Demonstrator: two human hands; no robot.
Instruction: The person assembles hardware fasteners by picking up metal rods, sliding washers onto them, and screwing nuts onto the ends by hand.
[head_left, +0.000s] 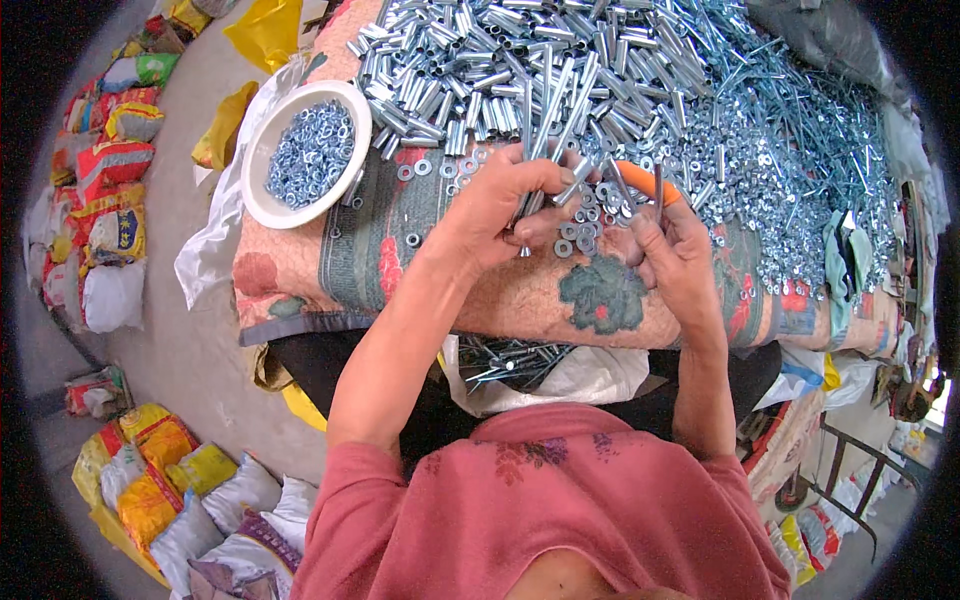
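Observation:
My left hand (pixel 505 200) is closed around several long metal bolts (pixel 548 105), which stick up past the fingers. A shiny metal sleeve (pixel 573 186) lies across its fingertips, and a flared bolt end (pixel 525 251) shows under the hand. Close by on the right, my right hand (pixel 678 245) wears an orange finger cover (pixel 648 182). Its thumb and fingers pinch a thin, dark metal rod (pixel 658 190), whose kind I cannot make out. Between the hands, flat washers (pixel 587 225) lie loose on the patterned cloth (pixel 400 290).
A white bowl (pixel 258 190) of small spring washers (pixel 312 150) stands at the left. Metal sleeves (pixel 440 60) are heaped at the back; long bolts (pixel 790 90) and small nuts or washers (pixel 800 215) spread rightward. More bolts (pixel 515 362) lie in a white sack (pixel 590 380) at my lap. Filled bags (pixel 200 480) sit on the floor.

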